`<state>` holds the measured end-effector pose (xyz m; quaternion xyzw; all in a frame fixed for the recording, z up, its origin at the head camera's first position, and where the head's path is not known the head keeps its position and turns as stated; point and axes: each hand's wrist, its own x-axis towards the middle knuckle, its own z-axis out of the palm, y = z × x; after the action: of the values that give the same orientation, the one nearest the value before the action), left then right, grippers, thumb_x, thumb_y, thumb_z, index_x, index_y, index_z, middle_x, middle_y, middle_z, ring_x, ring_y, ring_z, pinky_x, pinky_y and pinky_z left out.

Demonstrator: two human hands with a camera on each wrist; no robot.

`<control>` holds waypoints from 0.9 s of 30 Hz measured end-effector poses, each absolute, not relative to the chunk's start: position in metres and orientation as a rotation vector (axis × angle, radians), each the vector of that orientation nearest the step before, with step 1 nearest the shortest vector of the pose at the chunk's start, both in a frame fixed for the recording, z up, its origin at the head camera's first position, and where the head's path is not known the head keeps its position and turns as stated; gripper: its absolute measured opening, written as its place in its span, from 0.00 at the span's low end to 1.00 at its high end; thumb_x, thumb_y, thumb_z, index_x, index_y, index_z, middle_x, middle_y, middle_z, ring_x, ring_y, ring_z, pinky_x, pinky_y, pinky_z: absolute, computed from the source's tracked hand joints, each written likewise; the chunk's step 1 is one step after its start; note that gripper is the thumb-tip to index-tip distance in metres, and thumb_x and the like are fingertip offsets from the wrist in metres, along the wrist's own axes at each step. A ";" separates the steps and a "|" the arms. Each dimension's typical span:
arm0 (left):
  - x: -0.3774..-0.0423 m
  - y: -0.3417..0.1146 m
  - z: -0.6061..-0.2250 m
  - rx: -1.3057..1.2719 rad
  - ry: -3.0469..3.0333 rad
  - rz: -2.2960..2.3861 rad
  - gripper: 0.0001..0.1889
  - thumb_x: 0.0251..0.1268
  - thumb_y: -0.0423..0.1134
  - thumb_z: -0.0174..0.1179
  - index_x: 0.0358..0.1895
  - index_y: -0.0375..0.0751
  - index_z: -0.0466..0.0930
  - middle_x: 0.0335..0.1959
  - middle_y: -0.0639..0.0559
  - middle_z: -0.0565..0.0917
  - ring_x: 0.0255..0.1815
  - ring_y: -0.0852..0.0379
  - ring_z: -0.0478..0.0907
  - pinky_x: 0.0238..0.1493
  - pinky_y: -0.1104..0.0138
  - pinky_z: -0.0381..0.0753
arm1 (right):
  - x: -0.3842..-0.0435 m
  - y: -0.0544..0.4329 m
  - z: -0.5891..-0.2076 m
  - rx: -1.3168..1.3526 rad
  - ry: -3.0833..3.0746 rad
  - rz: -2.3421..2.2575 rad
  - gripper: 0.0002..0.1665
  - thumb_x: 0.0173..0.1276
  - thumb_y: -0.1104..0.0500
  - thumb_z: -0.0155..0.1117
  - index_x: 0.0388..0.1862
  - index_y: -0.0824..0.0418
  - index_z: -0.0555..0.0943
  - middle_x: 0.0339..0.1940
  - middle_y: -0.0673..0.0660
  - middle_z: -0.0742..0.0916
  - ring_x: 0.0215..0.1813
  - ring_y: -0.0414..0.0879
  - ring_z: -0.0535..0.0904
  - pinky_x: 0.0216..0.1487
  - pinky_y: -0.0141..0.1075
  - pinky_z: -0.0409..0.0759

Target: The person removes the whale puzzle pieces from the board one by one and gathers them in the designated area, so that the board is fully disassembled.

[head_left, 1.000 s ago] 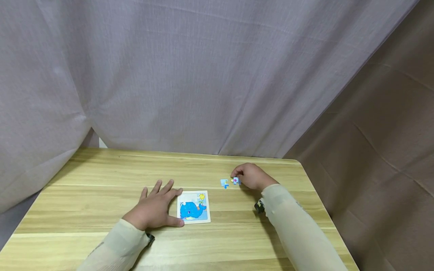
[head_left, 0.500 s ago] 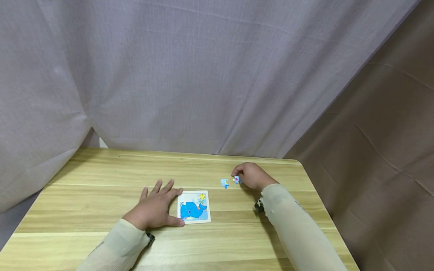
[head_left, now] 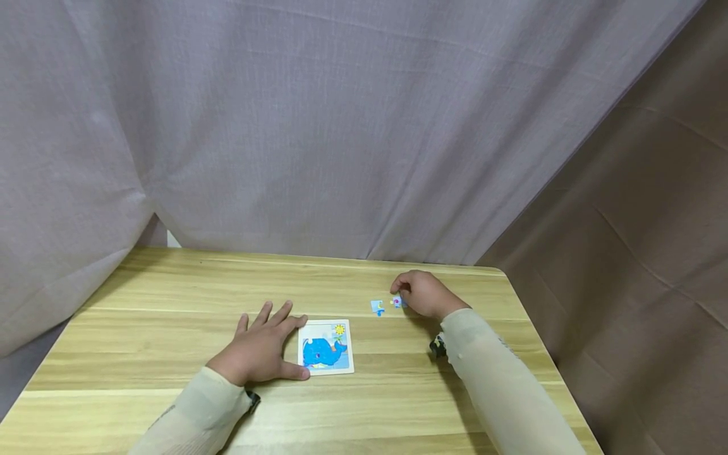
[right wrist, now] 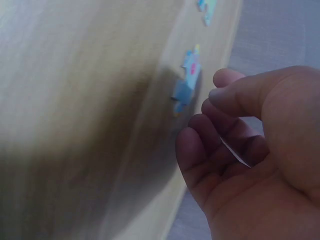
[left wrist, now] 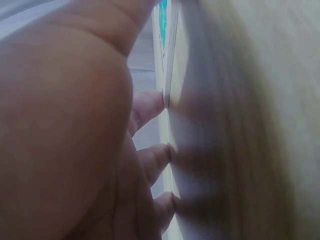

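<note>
A square whale jigsaw puzzle [head_left: 325,347] in a pale frame lies flat on the wooden table, with a pale bare patch at its upper left. My left hand [head_left: 258,347] rests beside it, fingers spread, thumb and index finger touching the frame's left corners. To the right, a light-blue puzzle piece [head_left: 377,307] lies on the table. Next to it is a puzzle piece with a pink spiral [right wrist: 192,70], against a blue puzzle piece [right wrist: 183,92]; whether these two overlap, I cannot tell. My right hand [head_left: 423,294] hovers just beside them, fingers loosely curled, holding nothing visible.
The wooden table [head_left: 170,291] ends at a grey curtain [head_left: 318,126] behind and a brown curtain [head_left: 637,253] on the right. Both forearms wear pale sleeves, with a dark device at each wrist.
My right hand has turned and shifted the pink-spiral piece slightly, then drawn a little away toward the back right. The left hand and the framed puzzle have stayed in place.
</note>
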<state>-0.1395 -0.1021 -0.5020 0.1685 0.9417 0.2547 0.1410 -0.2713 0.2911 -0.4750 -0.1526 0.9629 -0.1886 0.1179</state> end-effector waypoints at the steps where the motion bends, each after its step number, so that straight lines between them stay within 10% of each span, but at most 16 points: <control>1: -0.139 -0.102 -0.501 0.486 2.717 0.735 0.59 0.51 0.76 0.81 0.88 0.60 0.69 0.96 0.43 0.53 0.95 0.25 0.41 0.83 0.16 0.37 | -0.271 0.291 -0.473 -0.449 2.816 -0.556 0.15 0.85 0.67 0.61 0.54 0.54 0.91 0.54 0.51 0.94 0.57 0.47 0.87 0.65 0.50 0.87; 27: -0.139 -0.102 -0.502 0.476 2.716 0.745 0.59 0.51 0.74 0.83 0.87 0.59 0.70 0.96 0.43 0.53 0.96 0.26 0.41 0.83 0.17 0.36 | -0.237 0.236 -0.435 -0.756 2.814 -0.669 0.17 0.80 0.63 0.69 0.64 0.55 0.89 0.55 0.59 0.91 0.54 0.48 0.85 0.57 0.44 0.87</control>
<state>-0.1390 -0.1023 -0.5022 0.1650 0.9412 0.2581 0.1423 -0.2367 0.2361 -0.4348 -0.2522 0.9386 -0.2230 0.0759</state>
